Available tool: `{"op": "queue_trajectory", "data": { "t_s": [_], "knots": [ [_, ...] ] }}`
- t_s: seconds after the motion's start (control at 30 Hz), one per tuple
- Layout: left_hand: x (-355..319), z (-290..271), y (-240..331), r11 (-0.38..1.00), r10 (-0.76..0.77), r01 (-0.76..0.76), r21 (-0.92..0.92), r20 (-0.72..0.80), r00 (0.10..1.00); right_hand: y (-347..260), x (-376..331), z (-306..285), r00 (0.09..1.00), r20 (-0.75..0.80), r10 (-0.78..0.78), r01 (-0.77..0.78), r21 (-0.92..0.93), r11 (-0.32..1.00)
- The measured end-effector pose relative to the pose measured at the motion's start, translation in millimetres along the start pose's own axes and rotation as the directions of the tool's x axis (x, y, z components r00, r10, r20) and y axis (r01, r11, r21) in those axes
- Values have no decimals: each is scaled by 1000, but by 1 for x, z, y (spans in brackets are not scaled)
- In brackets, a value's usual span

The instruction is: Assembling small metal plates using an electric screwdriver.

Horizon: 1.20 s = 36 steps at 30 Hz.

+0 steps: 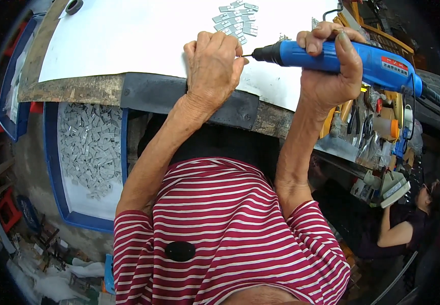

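Note:
My right hand (329, 63) grips a blue rotary power tool (341, 60) with a black nose and a thin bit pointing left. My left hand (212, 66) is closed over the near edge of the white work surface (128, 35), fingers pinched around something small that I cannot make out, right at the tool's bit tip. A cluster of small grey metal plates (236, 19) lies on the white surface just beyond my left hand.
A blue tray (57, 193) holding several small grey metal pieces sits low at the left, under the bench edge. Tools and bottles crowd a shelf (377, 127) at the right. Another person (408, 223) is seated at lower right. Clutter covers the floor at lower left.

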<state>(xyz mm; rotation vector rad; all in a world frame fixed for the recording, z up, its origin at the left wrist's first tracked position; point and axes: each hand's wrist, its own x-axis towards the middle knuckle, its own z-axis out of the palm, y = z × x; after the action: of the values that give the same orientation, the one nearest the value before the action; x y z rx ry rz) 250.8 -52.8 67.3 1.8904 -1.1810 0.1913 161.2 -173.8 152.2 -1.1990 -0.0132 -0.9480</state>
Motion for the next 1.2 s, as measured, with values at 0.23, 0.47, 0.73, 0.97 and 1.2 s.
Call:
{"op": "queue_trajectory", "data": {
  "t_s": [0.23,0.47,0.73,0.97,1.2],
  "knots": [
    [-1,0,1,1000,-9,9,12,34,999,3,0,-1,998,48,-43,46,-56,997],
    [0,0,0,999,53,-53,0,29,998,2,-1,1,998,56,-39,42,-58,997],
    [0,-1,0,998,63,-63,-8,48,997,1,-3,-2,998,49,-35,38,-60,997],
    [0,0,0,998,67,-67,-14,52,996,-1,-3,-1,999,39,-37,39,-54,998],
    [-1,1,-1,996,90,-90,10,41,995,3,-5,1,992,76,-104,112,-109,988]
  ]
}}
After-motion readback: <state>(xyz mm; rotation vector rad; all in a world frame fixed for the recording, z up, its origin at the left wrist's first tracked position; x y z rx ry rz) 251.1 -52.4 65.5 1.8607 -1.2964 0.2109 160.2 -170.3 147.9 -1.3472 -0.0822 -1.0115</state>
